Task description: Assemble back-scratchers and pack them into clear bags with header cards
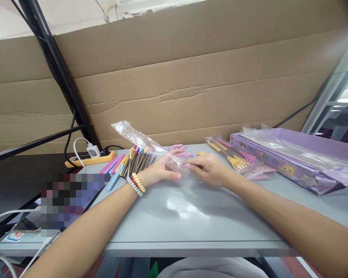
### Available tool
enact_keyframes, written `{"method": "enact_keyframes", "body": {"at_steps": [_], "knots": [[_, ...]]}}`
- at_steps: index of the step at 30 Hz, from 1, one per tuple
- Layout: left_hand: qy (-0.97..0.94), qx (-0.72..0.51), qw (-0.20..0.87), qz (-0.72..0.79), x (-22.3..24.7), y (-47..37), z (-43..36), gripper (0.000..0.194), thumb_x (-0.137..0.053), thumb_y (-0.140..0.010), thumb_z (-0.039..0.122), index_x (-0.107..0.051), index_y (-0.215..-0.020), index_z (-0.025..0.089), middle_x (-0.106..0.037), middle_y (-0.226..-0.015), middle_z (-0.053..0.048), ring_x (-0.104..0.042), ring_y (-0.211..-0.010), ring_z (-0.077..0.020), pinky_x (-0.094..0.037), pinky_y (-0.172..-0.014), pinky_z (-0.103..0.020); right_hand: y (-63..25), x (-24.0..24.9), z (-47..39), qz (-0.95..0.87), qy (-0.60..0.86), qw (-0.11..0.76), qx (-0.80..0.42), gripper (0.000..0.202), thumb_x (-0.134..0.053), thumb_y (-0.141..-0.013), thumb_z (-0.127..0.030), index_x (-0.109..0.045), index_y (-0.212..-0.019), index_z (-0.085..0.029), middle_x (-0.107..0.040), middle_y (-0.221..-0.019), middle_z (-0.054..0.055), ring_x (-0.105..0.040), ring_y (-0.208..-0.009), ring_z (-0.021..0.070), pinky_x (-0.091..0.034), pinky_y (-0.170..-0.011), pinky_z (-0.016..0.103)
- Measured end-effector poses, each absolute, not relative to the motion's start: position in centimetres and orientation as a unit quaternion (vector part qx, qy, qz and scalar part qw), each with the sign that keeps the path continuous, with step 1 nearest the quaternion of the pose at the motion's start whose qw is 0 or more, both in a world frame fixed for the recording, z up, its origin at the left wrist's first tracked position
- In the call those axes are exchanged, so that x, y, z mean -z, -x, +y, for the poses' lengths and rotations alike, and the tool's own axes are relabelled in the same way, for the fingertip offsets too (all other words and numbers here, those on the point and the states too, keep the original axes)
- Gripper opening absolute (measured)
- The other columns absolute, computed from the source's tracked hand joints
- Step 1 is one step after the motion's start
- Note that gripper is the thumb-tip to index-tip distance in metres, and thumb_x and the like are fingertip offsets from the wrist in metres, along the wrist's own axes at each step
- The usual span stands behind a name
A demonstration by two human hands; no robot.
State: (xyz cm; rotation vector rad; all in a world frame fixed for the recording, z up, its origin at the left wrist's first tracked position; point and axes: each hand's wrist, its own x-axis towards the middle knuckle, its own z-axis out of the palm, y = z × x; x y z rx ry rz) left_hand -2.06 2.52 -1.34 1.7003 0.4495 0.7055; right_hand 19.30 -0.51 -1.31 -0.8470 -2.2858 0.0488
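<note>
A long, narrow clear plastic bag (145, 141) slants up to the left above the desk. My right hand (210, 170) pinches its lower end between thumb and fingers. Around the bag's lower part is my left hand (161, 170), its thumb sticking out and its other fingers partly hidden behind the film. Just left of that hand lies a bunch of dark sticks (137, 162) with coloured ends. Pink, purple, yellow and blue handles (116, 166) lie beside them. Beyond my hands are small pink printed cards (184, 155) and a small yellow hand-shaped piece (201, 153).
Bagged back scratchers (234, 158) with yellow and pink hand-shaped ends lie to the right. A purple box (281, 170) holding clear bags stands beyond them. On the left are a yellow power strip (106, 158), white cables and a black metal post (58, 65). Cardboard (191, 85) closes off the back.
</note>
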Motion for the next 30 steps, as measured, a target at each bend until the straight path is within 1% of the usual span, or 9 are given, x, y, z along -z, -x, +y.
{"method": "enact_keyframes", "body": {"at_steps": [3,6,9,13,16,21,24,27,30], "knots": [[-0.730,-0.301,0.589,0.174,1.4,2.0,2.5,0.082,-0.082,-0.060,0.030,-0.042,-0.132,0.029,-0.062,-0.107,-0.006,-0.058,-0.091,-0.0196,-0.043,-0.081,-0.036,-19.2,1.3,-0.5,-0.881,0.323,0.346,-0.014,0.033,-0.042,-0.092,-0.028,-0.057,-0.064,-0.017,-0.037,-0.053,-0.005,-0.027,-0.052,0.0082,-0.026,-0.053,0.022],[-0.732,-0.305,0.580,0.183,1.2,1.8,2.4,0.059,-0.082,-0.059,0.033,-0.055,-0.112,0.023,-0.062,-0.096,-0.004,-0.058,-0.085,-0.0173,-0.043,-0.078,-0.033,-19.2,1.3,-0.6,-0.881,0.329,0.339,-0.004,0.034,-0.043,-0.090,-0.025,-0.051,-0.058,-0.017,-0.037,-0.052,-0.005,-0.027,-0.052,0.0084,-0.025,-0.053,0.023],[-0.735,-0.320,0.562,0.202,0.9,1.7,2.2,0.044,-0.081,-0.060,0.036,-0.058,-0.094,0.019,-0.058,-0.081,0.000,-0.055,-0.076,-0.0140,-0.042,-0.071,-0.028,-19.0,1.5,-0.7,-0.879,0.348,0.326,0.006,0.031,-0.045,-0.086,-0.023,-0.052,-0.057,-0.018,-0.041,-0.050,-0.005,-0.030,-0.051,0.0083,-0.026,-0.054,0.023],[-0.730,-0.316,0.561,0.230,0.6,1.6,1.9,0.043,-0.078,-0.061,0.038,-0.055,-0.092,0.017,-0.059,-0.082,-0.002,-0.056,-0.075,-0.0150,-0.042,-0.063,-0.026,-18.9,1.7,-0.9,-0.866,0.347,0.359,0.040,0.017,-0.051,-0.084,-0.027,-0.067,-0.083,-0.020,-0.058,-0.058,-0.002,-0.045,-0.052,0.0089,-0.033,-0.058,0.023],[-0.733,-0.317,0.551,0.242,0.4,1.6,1.8,0.038,-0.076,-0.063,0.036,-0.057,-0.090,0.017,-0.060,-0.084,-0.003,-0.056,-0.075,-0.0150,-0.043,-0.063,-0.027,-18.8,1.8,-1.0,-0.858,0.329,0.386,0.082,0.026,-0.052,-0.086,-0.033,-0.067,-0.102,-0.020,-0.066,-0.066,0.001,-0.053,-0.057,0.0107,-0.035,-0.059,0.024],[-0.742,-0.345,0.525,0.235,0.3,1.5,1.8,0.028,-0.072,-0.066,0.032,-0.062,-0.086,0.016,-0.061,-0.080,-0.002,-0.054,-0.069,-0.0124,-0.043,-0.061,-0.026,-18.6,1.9,-1.1,-0.862,0.318,0.381,0.105,0.026,-0.045,-0.091,-0.030,-0.070,-0.092,-0.021,-0.066,-0.063,0.002,-0.056,-0.059,0.0118,-0.036,-0.060,0.025],[-0.738,-0.379,0.504,0.238,0.5,1.4,2.0,0.024,-0.070,-0.067,0.032,-0.062,-0.083,0.015,-0.062,-0.082,-0.004,-0.055,-0.070,-0.0131,-0.044,-0.061,-0.026,-18.6,1.7,-1.1,-0.863,0.332,0.366,0.102,0.027,-0.046,-0.090,-0.031,-0.067,-0.103,-0.020,-0.067,-0.068,0.002,-0.056,-0.060,0.0122,-0.037,-0.061,0.025],[-0.705,-0.446,0.484,0.264,0.5,1.5,2.4,0.022,-0.068,-0.068,0.031,-0.060,-0.081,0.015,-0.062,-0.082,-0.004,-0.057,-0.072,-0.0135,-0.044,-0.059,-0.025,-19.2,0.7,-1.1,-0.837,0.427,0.329,0.096,0.044,-0.051,-0.085,-0.039,-0.055,-0.124,-0.019,-0.069,-0.084,0.004,-0.059,-0.066,0.0149,-0.037,-0.061,0.026],[-0.657,-0.497,0.483,0.297,0.5,1.8,3.0,0.024,-0.069,-0.065,0.031,-0.057,-0.080,0.016,-0.060,-0.078,-0.002,-0.056,-0.069,-0.0123,-0.043,-0.055,-0.023,-20.7,-0.5,-0.7,-0.745,0.610,0.242,0.120,0.050,-0.052,-0.080,-0.044,-0.053,-0.121,-0.015,-0.067,-0.096,0.012,-0.061,-0.081,0.0241,-0.037,-0.060,0.029]]}}
